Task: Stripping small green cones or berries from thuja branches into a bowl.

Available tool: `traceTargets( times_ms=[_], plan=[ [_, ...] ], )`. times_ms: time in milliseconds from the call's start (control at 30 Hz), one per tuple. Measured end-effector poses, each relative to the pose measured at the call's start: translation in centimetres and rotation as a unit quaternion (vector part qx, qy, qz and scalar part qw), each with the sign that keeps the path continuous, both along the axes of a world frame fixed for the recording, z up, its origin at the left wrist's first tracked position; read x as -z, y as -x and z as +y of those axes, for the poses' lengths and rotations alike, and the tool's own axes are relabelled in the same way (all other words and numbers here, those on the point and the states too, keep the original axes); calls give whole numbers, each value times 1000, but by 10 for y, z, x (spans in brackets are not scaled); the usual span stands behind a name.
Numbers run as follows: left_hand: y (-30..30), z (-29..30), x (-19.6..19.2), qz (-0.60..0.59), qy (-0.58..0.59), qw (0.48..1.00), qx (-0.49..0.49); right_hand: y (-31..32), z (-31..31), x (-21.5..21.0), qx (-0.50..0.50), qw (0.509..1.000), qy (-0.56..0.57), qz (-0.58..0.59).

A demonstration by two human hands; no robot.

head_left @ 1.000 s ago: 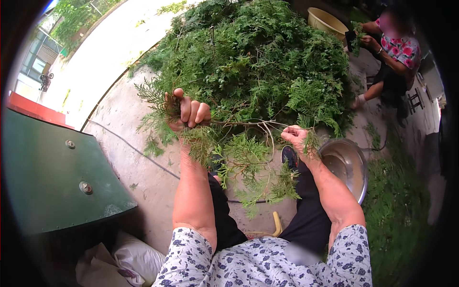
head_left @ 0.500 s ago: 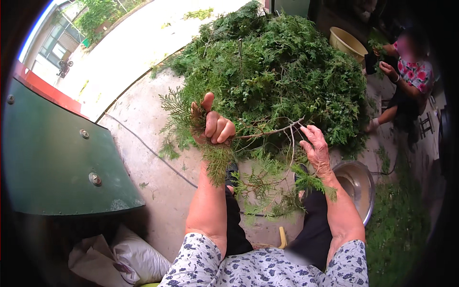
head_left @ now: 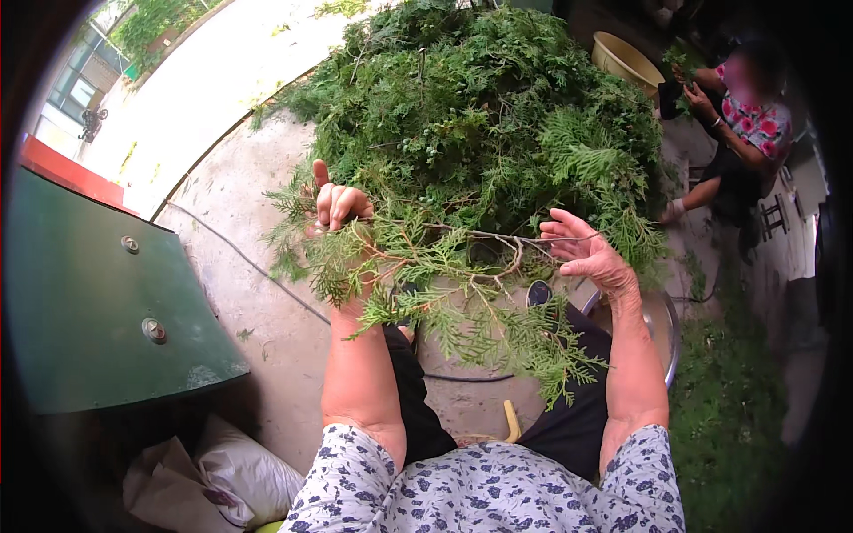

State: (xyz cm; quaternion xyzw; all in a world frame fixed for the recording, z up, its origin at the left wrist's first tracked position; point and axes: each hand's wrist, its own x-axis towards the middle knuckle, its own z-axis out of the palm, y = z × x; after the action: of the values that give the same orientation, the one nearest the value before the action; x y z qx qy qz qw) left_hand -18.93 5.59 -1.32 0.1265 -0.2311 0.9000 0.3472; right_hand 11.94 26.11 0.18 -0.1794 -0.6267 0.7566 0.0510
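Note:
My left hand is closed around a leafy conifer branch, its thumb sticking up. Flat green sprays hang from the branch across my forearm and over my knees. Its bare woody stem reaches to the right, toward my right hand. That hand has its fingers stretched out and spread, palm turned inward, at the thin end of the stem; whether it touches the twig I cannot tell. Behind both hands rises a large pile of cut conifer branches.
A metal basin stands beside my right forearm. On the left are a green metal panel and white sacks. A cable crosses the concrete. At the far right another person handles greenery near a yellow tub.
The branch has swung round, and its leafy sprays now spread between my arms. My right hand has opened wider. The view has shifted slightly, and the other person's hands have moved.

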Motion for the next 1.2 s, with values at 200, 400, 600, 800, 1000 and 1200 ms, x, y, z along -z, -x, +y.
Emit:
traceTargets(
  times_ms=[200,400,600,800,1000,1200],
  plan=[
    [2,-7,20,-27,115,992,-41,2,-15,53,79,952,-294,40],
    [4,-34,-19,-123,468,870,-94,6,-32,-1,176,922,-343,-36],
    [25,-60,-14,-119,713,622,-299,6,-50,-56,-193,784,-533,-254],
    [15,-65,-27,-131,662,686,-271,71,-60,-46,-457,701,-412,-361],
    [16,-79,-34,-176,640,684,-303,246,-52,-175,66,954,-262,132],
    [24,-82,-34,-169,624,711,-278,270,-74,-139,107,915,-348,173]
  ],
)
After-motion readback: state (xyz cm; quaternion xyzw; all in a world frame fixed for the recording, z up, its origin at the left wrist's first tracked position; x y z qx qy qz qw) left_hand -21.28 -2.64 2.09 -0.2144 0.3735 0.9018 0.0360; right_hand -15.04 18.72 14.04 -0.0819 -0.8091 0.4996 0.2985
